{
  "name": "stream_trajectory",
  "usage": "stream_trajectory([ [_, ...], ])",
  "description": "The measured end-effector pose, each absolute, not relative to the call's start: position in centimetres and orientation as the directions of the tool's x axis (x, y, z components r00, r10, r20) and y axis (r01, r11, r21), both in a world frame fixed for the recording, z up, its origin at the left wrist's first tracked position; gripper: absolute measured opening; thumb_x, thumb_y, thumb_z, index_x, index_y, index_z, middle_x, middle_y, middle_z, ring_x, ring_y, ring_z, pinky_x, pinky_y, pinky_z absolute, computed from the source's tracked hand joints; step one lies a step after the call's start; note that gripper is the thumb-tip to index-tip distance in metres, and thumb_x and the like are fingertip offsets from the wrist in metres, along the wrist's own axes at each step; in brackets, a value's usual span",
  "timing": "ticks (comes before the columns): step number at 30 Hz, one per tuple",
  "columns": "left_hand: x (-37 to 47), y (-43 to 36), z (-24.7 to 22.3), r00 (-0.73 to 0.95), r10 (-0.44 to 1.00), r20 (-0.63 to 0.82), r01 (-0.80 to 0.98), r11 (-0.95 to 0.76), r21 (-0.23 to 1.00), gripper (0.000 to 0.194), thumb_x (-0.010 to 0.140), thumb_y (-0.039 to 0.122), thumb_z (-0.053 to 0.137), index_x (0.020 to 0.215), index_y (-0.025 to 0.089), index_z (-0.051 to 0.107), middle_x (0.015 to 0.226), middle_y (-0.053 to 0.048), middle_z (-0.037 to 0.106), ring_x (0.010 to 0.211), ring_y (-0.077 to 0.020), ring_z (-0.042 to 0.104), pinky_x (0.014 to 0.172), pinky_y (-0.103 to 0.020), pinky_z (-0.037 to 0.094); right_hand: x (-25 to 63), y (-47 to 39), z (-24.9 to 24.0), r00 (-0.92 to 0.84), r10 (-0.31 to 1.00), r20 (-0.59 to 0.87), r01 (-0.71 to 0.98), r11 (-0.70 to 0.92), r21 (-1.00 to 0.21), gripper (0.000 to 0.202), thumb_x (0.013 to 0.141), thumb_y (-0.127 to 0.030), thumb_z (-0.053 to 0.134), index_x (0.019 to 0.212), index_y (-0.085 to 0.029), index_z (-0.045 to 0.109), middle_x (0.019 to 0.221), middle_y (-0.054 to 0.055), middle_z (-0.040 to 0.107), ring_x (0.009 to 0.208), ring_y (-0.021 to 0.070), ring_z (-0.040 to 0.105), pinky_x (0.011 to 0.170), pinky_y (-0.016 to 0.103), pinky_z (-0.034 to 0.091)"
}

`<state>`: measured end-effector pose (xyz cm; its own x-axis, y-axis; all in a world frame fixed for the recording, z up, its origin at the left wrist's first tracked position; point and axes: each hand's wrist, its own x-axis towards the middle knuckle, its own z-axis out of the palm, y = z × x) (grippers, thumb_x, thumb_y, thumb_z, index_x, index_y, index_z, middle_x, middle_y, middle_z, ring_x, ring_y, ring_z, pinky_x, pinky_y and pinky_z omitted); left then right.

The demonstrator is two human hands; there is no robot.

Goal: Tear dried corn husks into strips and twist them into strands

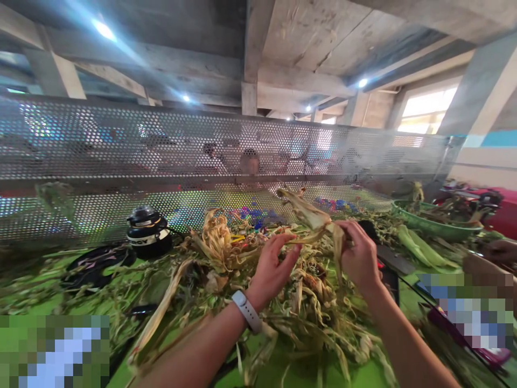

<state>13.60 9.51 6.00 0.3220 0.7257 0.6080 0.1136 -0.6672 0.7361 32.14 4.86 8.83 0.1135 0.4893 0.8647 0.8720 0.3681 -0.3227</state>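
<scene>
A dry, tan corn husk (309, 211) slants up and to the left from my right hand (358, 253), whose fingers are closed round its lower end. Short strips of the husk hang beneath those fingers. To the left, my left hand (277, 264) has its thumb and fingers apart, with a thin strip of husk near its fingertips. A pale band circles the left wrist. Under both hands lies a heap of twisted, dry husk strips (311, 302) on the green table (299, 372). A curled bundle of husk (216, 237) stands behind, left of my left hand.
A black round pot-like device (147, 234) and a black disc (97, 267) stand at the left. A perforated metal screen (181, 156) crosses behind the table. At the right are a green basket (440, 223) of plant matter and another person's hand (498, 252).
</scene>
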Motion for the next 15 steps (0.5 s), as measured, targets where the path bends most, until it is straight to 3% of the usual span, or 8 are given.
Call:
stream_trajectory([
  [3, 14.0, 9.1, 6.3, 0.395, 0.731, 0.556, 0.08, -0.63, 0.772, 0.027, 0.085, 0.035, 0.051, 0.105, 0.018, 0.057, 0.102, -0.008, 0.064, 0.095, -0.0188, 0.057, 0.085, -0.033, 0.044, 30.8, 5.0, 8.3, 0.101, 0.558, 0.824, 0.848, 0.385, -0.365, 0.031, 0.068, -0.007, 0.041, 0.091, -0.019, 0.058, 0.088, 0.005, 0.063, 0.079, 0.0183, 0.057, 0.072, 0.027, 0.044],
  [5, 14.1, 9.2, 6.2, 0.427, 0.74, 0.52, 0.061, -0.597, 0.8, 0.027, 0.085, 0.039, 0.05, 0.095, 0.016, 0.058, 0.09, -0.006, 0.064, 0.081, -0.0161, 0.057, 0.072, -0.028, 0.046, 30.1, 5.1, 7.9, 0.104, 0.605, 0.789, 0.83, 0.383, -0.404, 0.031, 0.067, -0.008, 0.042, 0.09, -0.019, 0.058, 0.087, 0.005, 0.064, 0.078, 0.0182, 0.058, 0.071, 0.027, 0.044],
  [9, 13.9, 9.6, 6.0, 0.479, 0.743, 0.468, 0.079, -0.567, 0.82, 0.032, 0.085, 0.044, 0.046, 0.072, 0.016, 0.053, 0.063, 0.002, 0.05, 0.057, -0.0097, 0.043, 0.051, -0.021, 0.034, 29.0, 5.3, 7.4, 0.174, 0.68, 0.712, 0.755, 0.373, -0.54, 0.022, 0.067, -0.01, 0.044, 0.08, -0.02, 0.059, 0.075, 0.001, 0.063, 0.068, 0.0162, 0.056, 0.065, 0.025, 0.043],
  [13, 13.1, 10.2, 6.1, 0.45, 0.716, 0.534, 0.148, -0.649, 0.746, 0.029, 0.087, 0.036, 0.043, 0.067, 0.017, 0.05, 0.064, 0.002, 0.046, 0.062, -0.0111, 0.042, 0.058, -0.022, 0.034, 28.7, 5.5, 7.5, 0.243, 0.828, 0.505, 0.462, 0.359, -0.811, 0.003, 0.069, -0.022, 0.055, 0.07, -0.019, 0.057, 0.063, -0.001, 0.058, 0.06, 0.0142, 0.052, 0.057, 0.023, 0.041],
  [15, 12.7, 10.3, 6.3, 0.485, 0.707, 0.515, 0.139, -0.643, 0.753, 0.028, 0.088, 0.035, 0.04, 0.07, 0.017, 0.05, 0.065, 0.003, 0.046, 0.062, -0.0109, 0.042, 0.058, -0.022, 0.034, 29.0, 5.6, 7.7, 0.194, 0.926, 0.322, 0.217, 0.28, -0.935, 0.01, 0.07, -0.029, 0.057, 0.069, -0.019, 0.057, 0.06, -0.002, 0.057, 0.056, 0.013, 0.051, 0.053, 0.022, 0.041],
])
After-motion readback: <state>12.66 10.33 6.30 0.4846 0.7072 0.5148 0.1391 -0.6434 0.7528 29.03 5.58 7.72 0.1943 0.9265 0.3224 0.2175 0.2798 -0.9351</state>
